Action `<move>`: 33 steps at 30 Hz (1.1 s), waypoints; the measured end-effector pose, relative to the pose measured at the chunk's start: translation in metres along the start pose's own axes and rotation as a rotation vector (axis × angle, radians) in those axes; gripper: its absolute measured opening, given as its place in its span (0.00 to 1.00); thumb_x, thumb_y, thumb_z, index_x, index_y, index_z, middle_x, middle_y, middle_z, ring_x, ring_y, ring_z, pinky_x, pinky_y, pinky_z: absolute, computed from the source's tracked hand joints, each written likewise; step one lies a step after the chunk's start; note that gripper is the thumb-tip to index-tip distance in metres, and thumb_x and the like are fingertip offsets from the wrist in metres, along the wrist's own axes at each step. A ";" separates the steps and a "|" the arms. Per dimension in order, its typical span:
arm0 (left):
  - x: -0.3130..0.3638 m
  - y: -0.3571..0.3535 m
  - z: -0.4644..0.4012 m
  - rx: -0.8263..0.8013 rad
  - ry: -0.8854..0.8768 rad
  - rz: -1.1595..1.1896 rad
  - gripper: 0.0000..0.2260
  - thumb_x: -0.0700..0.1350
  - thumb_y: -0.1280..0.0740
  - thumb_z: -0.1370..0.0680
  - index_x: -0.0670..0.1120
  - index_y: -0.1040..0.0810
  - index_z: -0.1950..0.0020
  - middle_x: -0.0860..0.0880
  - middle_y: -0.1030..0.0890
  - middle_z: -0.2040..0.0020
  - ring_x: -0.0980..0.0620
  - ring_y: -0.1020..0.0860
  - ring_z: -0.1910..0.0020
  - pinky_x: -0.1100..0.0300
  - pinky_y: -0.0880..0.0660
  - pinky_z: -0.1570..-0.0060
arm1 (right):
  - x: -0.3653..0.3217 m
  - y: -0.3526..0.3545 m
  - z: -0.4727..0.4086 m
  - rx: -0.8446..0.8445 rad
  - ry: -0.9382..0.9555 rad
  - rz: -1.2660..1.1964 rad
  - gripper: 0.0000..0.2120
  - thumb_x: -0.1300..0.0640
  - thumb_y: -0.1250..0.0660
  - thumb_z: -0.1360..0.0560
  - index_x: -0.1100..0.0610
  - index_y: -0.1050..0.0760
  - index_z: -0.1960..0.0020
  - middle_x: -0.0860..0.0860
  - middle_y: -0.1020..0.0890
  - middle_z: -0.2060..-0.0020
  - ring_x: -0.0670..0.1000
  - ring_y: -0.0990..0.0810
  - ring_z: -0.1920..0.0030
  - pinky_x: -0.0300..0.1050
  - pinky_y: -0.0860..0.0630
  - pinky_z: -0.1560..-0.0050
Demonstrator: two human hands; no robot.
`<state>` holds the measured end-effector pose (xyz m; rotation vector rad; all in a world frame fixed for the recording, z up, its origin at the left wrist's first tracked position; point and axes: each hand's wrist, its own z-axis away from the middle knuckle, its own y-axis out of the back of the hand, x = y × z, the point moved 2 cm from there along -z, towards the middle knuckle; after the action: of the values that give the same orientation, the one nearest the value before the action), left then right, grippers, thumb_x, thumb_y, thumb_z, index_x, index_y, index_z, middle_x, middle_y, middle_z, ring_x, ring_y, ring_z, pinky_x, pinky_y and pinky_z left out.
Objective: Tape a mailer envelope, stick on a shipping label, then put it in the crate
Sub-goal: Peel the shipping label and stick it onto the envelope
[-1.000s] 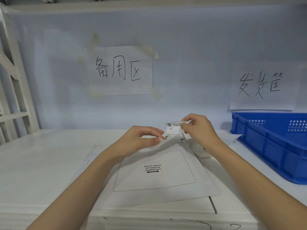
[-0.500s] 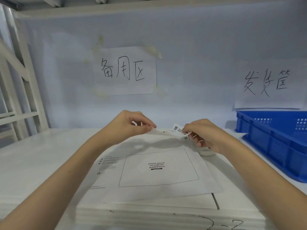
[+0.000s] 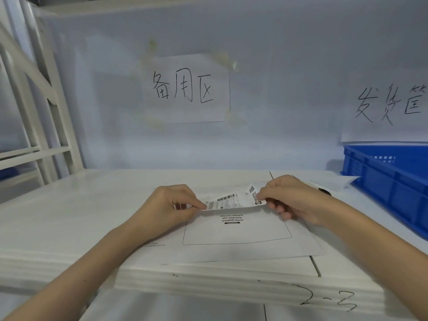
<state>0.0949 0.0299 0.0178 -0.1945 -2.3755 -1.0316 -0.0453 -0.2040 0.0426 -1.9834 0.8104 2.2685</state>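
Observation:
A white mailer envelope (image 3: 236, 235) lies flat on the white table, with a printed waybill box facing up. Both hands hold a shipping label (image 3: 231, 201) stretched just above the top of that box. My left hand (image 3: 171, 202) pinches the label's left end. My right hand (image 3: 289, 198) pinches its right end. The label shows a barcode and a QR code and sags slightly in the middle. A blue crate (image 3: 391, 184) stands at the right, beside the envelope.
A loose white sheet (image 3: 333, 183) and a dark object (image 3: 325, 192), partly hidden, lie behind my right hand near the crate. Two handwritten paper signs (image 3: 187, 89) hang on the back wall. A white rack frame (image 3: 34, 107) stands at the left.
The label was bunched at my right fingers; now it is spread between both hands and lowered over the envelope's waybill box. My left hand has taken hold of its left end.

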 end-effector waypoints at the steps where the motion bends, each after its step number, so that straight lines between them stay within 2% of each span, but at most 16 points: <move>1: -0.001 0.000 0.001 0.002 -0.017 -0.026 0.08 0.43 0.28 0.29 0.53 0.11 0.54 0.58 0.18 0.58 0.56 0.24 0.65 0.69 0.31 0.63 | 0.000 0.000 0.000 -0.002 0.004 -0.003 0.07 0.62 0.31 0.26 0.61 0.27 0.60 0.52 0.28 0.76 0.48 0.37 0.77 0.37 0.40 0.79; 4: 0.000 -0.001 0.006 -0.020 -0.055 -0.068 0.10 0.50 0.31 0.29 0.52 0.12 0.53 0.58 0.18 0.56 0.54 0.22 0.64 0.71 0.32 0.63 | 0.002 0.000 0.000 -0.017 0.004 0.014 0.09 0.61 0.31 0.26 0.59 0.28 0.63 0.52 0.28 0.74 0.48 0.38 0.77 0.37 0.42 0.80; 7: 0.001 0.000 0.008 -0.026 -0.072 -0.080 0.11 0.52 0.32 0.29 0.52 0.11 0.53 0.57 0.18 0.55 0.53 0.20 0.62 0.69 0.29 0.63 | 0.004 0.000 0.001 -0.033 -0.007 0.026 0.14 0.59 0.30 0.25 0.57 0.30 0.67 0.52 0.29 0.74 0.47 0.39 0.77 0.37 0.43 0.80; 10: 0.001 0.000 0.011 -0.010 -0.075 -0.080 0.11 0.53 0.32 0.29 0.54 0.12 0.54 0.56 0.18 0.57 0.52 0.19 0.61 0.59 0.26 0.62 | 0.005 0.000 0.002 -0.037 -0.006 0.033 0.16 0.59 0.30 0.25 0.56 0.31 0.68 0.50 0.29 0.76 0.47 0.40 0.77 0.37 0.44 0.79; 13: 0.000 0.000 0.012 0.006 -0.072 -0.074 0.09 0.54 0.31 0.29 0.55 0.12 0.55 0.56 0.19 0.57 0.53 0.20 0.61 0.57 0.26 0.64 | 0.006 -0.001 0.001 -0.046 -0.004 0.022 0.16 0.59 0.29 0.25 0.56 0.31 0.68 0.50 0.29 0.76 0.46 0.40 0.78 0.36 0.45 0.80; 17: -0.003 0.000 0.013 0.005 -0.046 -0.061 0.09 0.54 0.31 0.31 0.57 0.12 0.56 0.56 0.19 0.57 0.53 0.20 0.61 0.59 0.27 0.64 | 0.007 -0.002 -0.001 -0.042 0.005 0.040 0.16 0.60 0.29 0.26 0.57 0.31 0.69 0.51 0.30 0.76 0.46 0.41 0.79 0.35 0.45 0.80; 21: -0.006 -0.002 0.013 -0.019 -0.032 -0.063 0.09 0.53 0.31 0.31 0.58 0.12 0.56 0.55 0.19 0.56 0.50 0.20 0.60 0.55 0.26 0.61 | 0.009 -0.003 -0.003 -0.051 0.012 0.056 0.17 0.61 0.29 0.26 0.57 0.32 0.70 0.51 0.30 0.76 0.46 0.40 0.80 0.36 0.46 0.80; 33: -0.006 -0.001 0.013 -0.031 -0.040 -0.067 0.09 0.53 0.31 0.30 0.59 0.13 0.55 0.55 0.19 0.56 0.51 0.20 0.58 0.52 0.25 0.59 | 0.010 -0.004 -0.002 -0.051 0.008 0.099 0.17 0.61 0.30 0.26 0.56 0.33 0.70 0.51 0.31 0.76 0.47 0.40 0.79 0.37 0.45 0.79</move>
<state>0.0944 0.0388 0.0065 -0.1496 -2.4178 -1.1063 -0.0438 -0.2048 0.0319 -2.0185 0.8790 2.3596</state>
